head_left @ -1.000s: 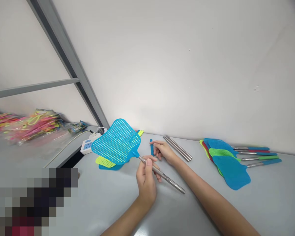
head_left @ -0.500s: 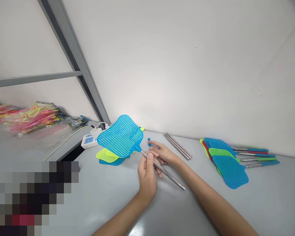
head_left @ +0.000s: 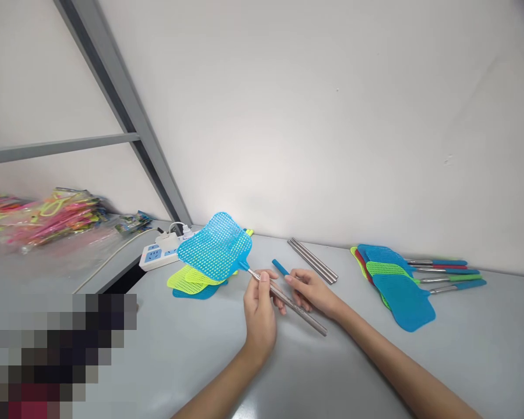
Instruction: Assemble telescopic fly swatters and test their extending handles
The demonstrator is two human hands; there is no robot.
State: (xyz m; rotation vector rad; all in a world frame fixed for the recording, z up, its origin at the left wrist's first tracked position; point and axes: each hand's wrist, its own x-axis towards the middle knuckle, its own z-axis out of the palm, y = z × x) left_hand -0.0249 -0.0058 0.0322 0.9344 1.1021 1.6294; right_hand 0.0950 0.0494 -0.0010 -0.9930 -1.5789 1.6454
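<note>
My left hand [head_left: 261, 311] is closed around the metal rod of a blue fly swatter [head_left: 216, 247]. Its perforated head is raised to the upper left, and the bare rod end slants down to the lower right. Just right of the rod, my right hand [head_left: 315, 292] pinches a short blue handle grip [head_left: 280, 267], whose far end sticks out past the fingertips. Below the raised head, yellow swatter heads [head_left: 187, 280] lie on the table with a blue swatter head [head_left: 196, 292] under them. Behind my right hand are several loose metal tubes [head_left: 313, 260].
To the right lies a pile of gripped swatters [head_left: 404, 299] in blue, green, red and yellow. A white power strip [head_left: 155, 255] with cables sits at the left table edge. Further left are bagged colourful goods [head_left: 65, 218] and a grey metal frame [head_left: 133, 116] against the wall.
My right hand has drawn back to the right with the blue grip, which has come off the table and tilted. My left hand keeps the swatter almost in place.
</note>
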